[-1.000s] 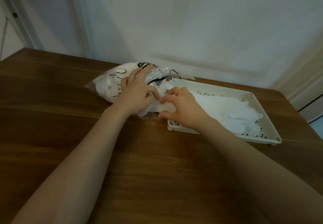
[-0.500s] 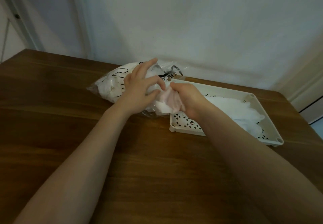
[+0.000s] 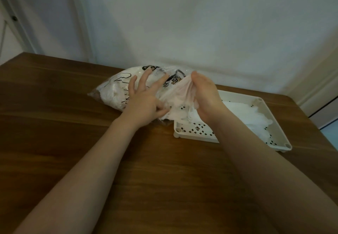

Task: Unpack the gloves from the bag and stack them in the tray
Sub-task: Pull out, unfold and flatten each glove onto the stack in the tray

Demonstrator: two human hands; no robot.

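1. The right hand [image 3: 204, 94] has its grip closed on a thin, translucent glove [image 3: 180, 96], fingers curled round the bunched film just above the near end of the tray [image 3: 274, 124]. The left hand [image 3: 144, 102] lies with fingers spread and straight on the bag [image 3: 113, 89], pressing it to the tabletop [image 3: 73, 142], gripping nothing.
2. The glove stretches from the bag's mouth to the right hand, part of it apparently not yet out. More gloves lie in a stack [image 3: 256, 113] in the tray's far half.
3. The film looks feather-light, limp and clingy, and likely tears under a hard tug.
4. A hold near the cuff, with the bag pinned down, seems best; gloves may drag out together.
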